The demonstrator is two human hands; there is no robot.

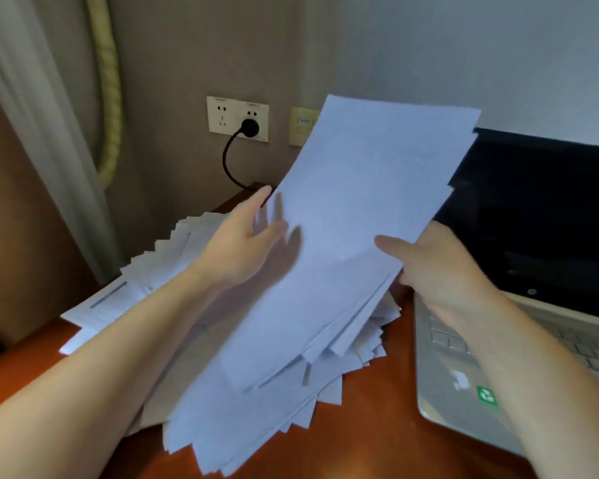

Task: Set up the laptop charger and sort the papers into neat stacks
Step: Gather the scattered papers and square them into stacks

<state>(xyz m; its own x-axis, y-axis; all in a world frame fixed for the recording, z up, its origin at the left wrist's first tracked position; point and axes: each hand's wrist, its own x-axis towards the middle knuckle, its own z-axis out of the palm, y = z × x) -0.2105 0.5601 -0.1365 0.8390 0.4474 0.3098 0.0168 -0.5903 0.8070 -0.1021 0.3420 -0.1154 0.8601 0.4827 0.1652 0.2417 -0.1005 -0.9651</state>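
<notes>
A bundle of white sheets (367, 202) is lifted and tilted above a messy fanned pile of papers (242, 420) on the desk. My right hand (440, 271) grips the bundle's right edge, thumb on top. My left hand (246, 240) is at the bundle's left edge with fingers straight and blurred, touching the paper. A black charger plug (249, 127) sits in the wall socket (237, 118), its cable (227, 164) curving down behind the desk. The open laptop (464, 375) stands at the right with a dark screen (540, 216).
The wooden desk (370, 437) carries the pile and the laptop. More scattered sheets (118, 295) overhang its left edge. A curtain with a rope tie (109, 98) hangs at the left. A second wall plate (301, 127) is partly hidden behind the lifted sheets.
</notes>
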